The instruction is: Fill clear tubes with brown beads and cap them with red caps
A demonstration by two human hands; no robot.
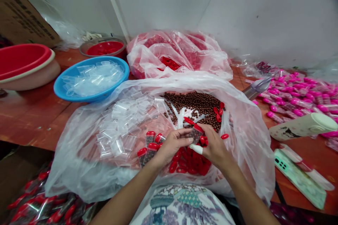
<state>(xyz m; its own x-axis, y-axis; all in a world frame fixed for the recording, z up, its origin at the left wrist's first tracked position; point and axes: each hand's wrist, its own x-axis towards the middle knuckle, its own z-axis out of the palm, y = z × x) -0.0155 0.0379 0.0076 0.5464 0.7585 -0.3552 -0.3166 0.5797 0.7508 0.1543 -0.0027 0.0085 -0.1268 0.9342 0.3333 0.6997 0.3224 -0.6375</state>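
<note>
Between my two hands is a small clear container (195, 134) with dark beads inside and a red cap at its top. My left hand (177, 143) pinches its lower left side. At the cap, my right hand (211, 142) closes on it from the right, its thumb wrapped in something white. Below my hands lies a pile of loose red caps (188, 163). Brown beads (195, 103) spread over the plastic just beyond. Several filled, red-capped containers (150, 149) rest left of my left hand, beside a heap of empty clear containers (124, 116).
A large plastic bag (87, 168) lies spread under everything. A blue basin (91, 95) of clear pieces and a red basin (23, 59) stand left. Behind is a bag of red parts (179, 54). Pink-capped tubes (303, 93), a cream bottle (303, 126) and a phone (301, 177) lie right.
</note>
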